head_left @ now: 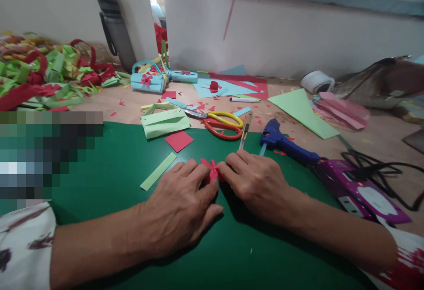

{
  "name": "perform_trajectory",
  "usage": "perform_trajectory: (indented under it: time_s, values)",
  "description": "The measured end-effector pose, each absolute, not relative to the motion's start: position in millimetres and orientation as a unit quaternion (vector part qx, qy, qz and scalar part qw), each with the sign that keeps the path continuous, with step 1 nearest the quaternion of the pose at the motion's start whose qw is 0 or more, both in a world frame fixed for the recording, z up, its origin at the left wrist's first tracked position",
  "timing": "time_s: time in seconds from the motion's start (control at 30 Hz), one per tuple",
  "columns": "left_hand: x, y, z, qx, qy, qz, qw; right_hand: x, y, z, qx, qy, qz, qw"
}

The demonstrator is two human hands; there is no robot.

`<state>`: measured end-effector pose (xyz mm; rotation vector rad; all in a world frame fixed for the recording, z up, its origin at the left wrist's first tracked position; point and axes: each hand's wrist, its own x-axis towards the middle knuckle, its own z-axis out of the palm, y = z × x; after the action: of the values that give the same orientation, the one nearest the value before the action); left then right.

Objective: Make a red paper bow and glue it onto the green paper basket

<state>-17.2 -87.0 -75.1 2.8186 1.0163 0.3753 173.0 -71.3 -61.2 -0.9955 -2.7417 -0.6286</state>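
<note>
A small red paper flower (213,171) lies low over the green mat, its petals partly hidden by fingers. My left hand (185,197) has closed fingers on its left side. From the right, my right hand (253,177) pinches the opposite edge. Left of my left hand lies a light green paper strip (158,171). Beyond the hands are a red paper square (179,141) and a folded light green paper bag (165,123). A box cutter (245,131) stretches away just past my right hand.
Red-and-yellow scissors (223,125) lie at the green mat's (109,157) far edge. A blue glue gun (288,145) and a purple power strip (371,192) with cords sit at right. Blue paper bags (147,81), a heap of paper scraps (49,71) and a dark bottle (115,31) stand behind.
</note>
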Motion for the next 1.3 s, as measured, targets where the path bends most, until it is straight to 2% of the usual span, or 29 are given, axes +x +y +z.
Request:
perform_trajectory:
  time_s: [0.4,1.13,1.3]
  values:
    - [-17.6,-86.8,-76.5,0.932,0.327,0.147,0.058,171.5,-72.8,-63.5,-0.29,-0.916,-0.261,0.095]
    - [-20.7,-86.1,-77.7,0.928,0.317,0.187,0.052,169.1,-72.5,-64.4,-0.297,-0.914,-0.258,0.099]
    - [-22.7,-81.6,-79.1,0.913,0.327,0.217,0.108,169.4,-72.3,-64.7,-0.305,-0.915,-0.246,0.093]
